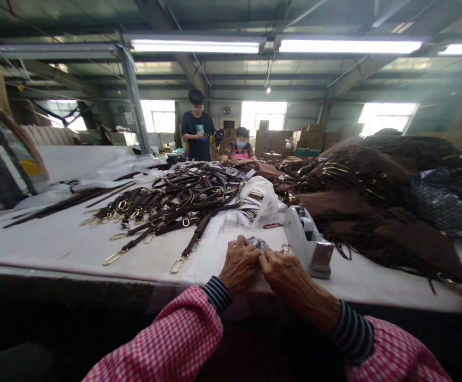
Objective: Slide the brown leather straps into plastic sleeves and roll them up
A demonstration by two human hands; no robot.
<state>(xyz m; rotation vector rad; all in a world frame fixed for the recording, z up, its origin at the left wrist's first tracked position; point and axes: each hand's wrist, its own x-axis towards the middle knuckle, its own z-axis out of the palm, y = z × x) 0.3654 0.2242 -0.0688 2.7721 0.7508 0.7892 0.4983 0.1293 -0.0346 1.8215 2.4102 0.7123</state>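
My left hand [241, 264] and my right hand [289, 273] meet near the table's front edge, fingers closed together. Between and just beyond the fingertips shows a small grey, shiny bundle [258, 243], partly covered by the fingers; its kind is unclear. Both hands seem to grip it. A gold-coloured metal ring [284, 248] lies just past my right hand. Right of that hand stands a white and grey desktop holder [319, 257]. Dark brown straps with gold clasps [199, 233] lie in a heap to the left.
A white plastic bag [263, 199] lies beyond my hands. Brown fabric pieces [386, 233] are piled on the right of the white table [135, 273]. Across the table, one person [198, 132] stands holding a phone, and another person [242, 151] is lower down behind the pile.
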